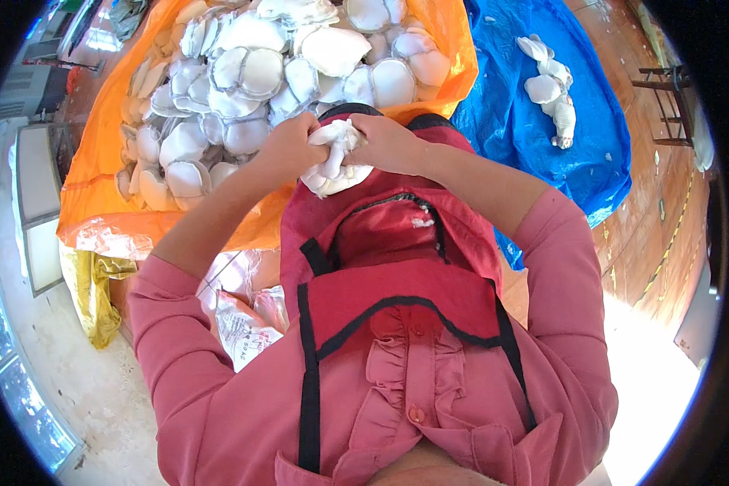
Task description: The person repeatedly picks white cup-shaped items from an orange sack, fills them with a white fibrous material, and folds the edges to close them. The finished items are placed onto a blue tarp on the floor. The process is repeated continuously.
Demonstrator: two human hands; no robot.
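Both my hands are together above my lap, closed on one soft white cloth pad. My left hand [293,144] grips its left side and my right hand [387,146] pinches its upper right side. The white pad [337,183] is bunched and twisted between them, with its lower edge hanging loose. My fingertips are partly hidden behind the folds. Just beyond my hands, a big heap of rounded white cup-shaped pads [251,73] fills an open orange sheet bag [89,190].
At the right, several twisted white bundles [555,89] lie on a blue plastic sheet [599,138]. A red apron [405,300] with black edging covers my lap. Left of me are a yellow bag [97,300] and a printed plastic bag [247,328]. A dark wooden stool [668,105] stands far right.
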